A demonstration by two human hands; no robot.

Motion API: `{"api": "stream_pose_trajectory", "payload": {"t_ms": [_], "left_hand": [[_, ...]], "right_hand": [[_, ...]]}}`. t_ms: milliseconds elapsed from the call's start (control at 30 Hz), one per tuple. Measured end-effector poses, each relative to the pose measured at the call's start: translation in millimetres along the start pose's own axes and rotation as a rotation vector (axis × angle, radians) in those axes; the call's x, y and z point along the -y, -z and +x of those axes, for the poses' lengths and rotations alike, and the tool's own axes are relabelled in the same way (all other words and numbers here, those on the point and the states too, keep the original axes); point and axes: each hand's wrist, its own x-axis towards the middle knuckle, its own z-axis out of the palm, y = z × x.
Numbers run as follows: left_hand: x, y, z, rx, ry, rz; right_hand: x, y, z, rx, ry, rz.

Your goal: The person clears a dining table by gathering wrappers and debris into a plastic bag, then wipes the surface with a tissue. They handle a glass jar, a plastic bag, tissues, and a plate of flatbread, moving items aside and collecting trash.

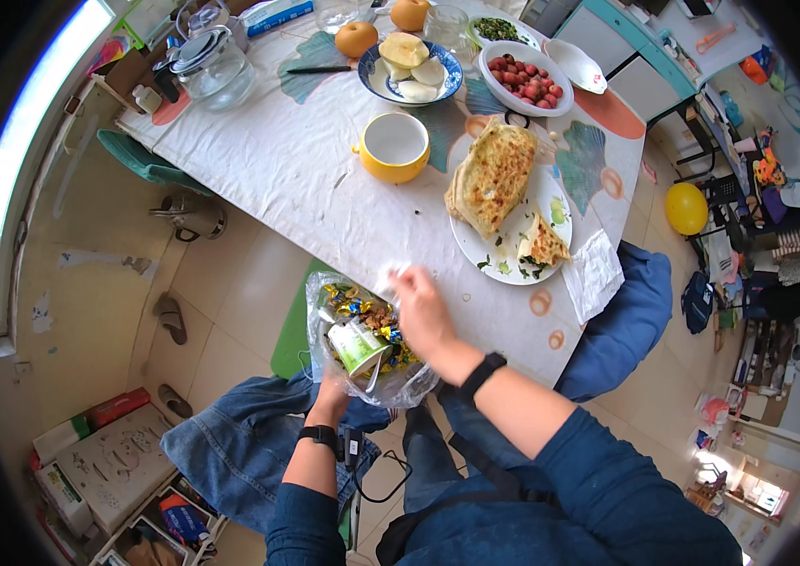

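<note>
My left hand (332,391) holds up a clear plastic bag (400,393) just below the table's near edge; its fingers are mostly hidden behind the bag. Inside lie shiny candy wrappers (350,304), brown scraps and a green and white paper cup (356,347) with a white plastic spoon. Above the bag's right side, at the table's edge, my right hand (424,311) pinches a piece of white tissue (391,277), partly blurred. To its right, a white plate (470,244) bears a large browned flatbread (497,177) and a smaller filled piece (542,242).
A yellow cup (394,152), a blue-patterned bowl of peeled fruit (453,78), a white bowl of red fruit (562,102) and a glass kettle (219,78) stand on the table (286,177). A crumpled napkin (594,276) lies at the right edge. A denim jacket (230,446) hangs below.
</note>
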Motion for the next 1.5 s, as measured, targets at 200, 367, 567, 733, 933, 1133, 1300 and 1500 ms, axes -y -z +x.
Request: {"api": "stream_pose_trajectory", "payload": {"t_ms": [200, 367, 567, 733, 933, 1133, 1300, 1500], "left_hand": [[7.3, 11.3, 3.2, -0.020, 0.005, -0.003], [13.3, 23.0, 7.7, -0.051, 0.032, 0.049], [5.4, 15.3, 1.2, -0.093, 0.039, 0.039], [3.8, 10.8, 7.3, -0.051, -0.033, 0.060], [16.1, 19.7, 10.9, -0.035, 0.021, 0.042], [18.7, 12.8, 10.2, -0.016, 0.012, 0.051], [12.6, 6.7, 1.9, -0.044, 0.061, 0.078], [11.1, 7.7, 1.3, -0.044, 0.045, -0.003]], "right_hand": [[16.5, 13.9, 21.8, -0.151, 0.116, -0.091], [-8.6, 26.3, 97.2, -0.339, 0.249, -0.425], [-16.2, 9.3, 76.9, -0.235, 0.237, -0.428], [11.6, -4.0, -5.7, 0.094, 0.316, -0.134], [-7.3, 14.3, 22.6, -0.133, 0.224, -0.166], [-2.0, -3.8, -26.2, 0.126, 0.356, -0.095], [-5.1, 8.8, -3.2, -0.070, 0.362, -0.083], [-5.1, -1.0, 50.4, -0.026, 0.432, -0.169]]}}
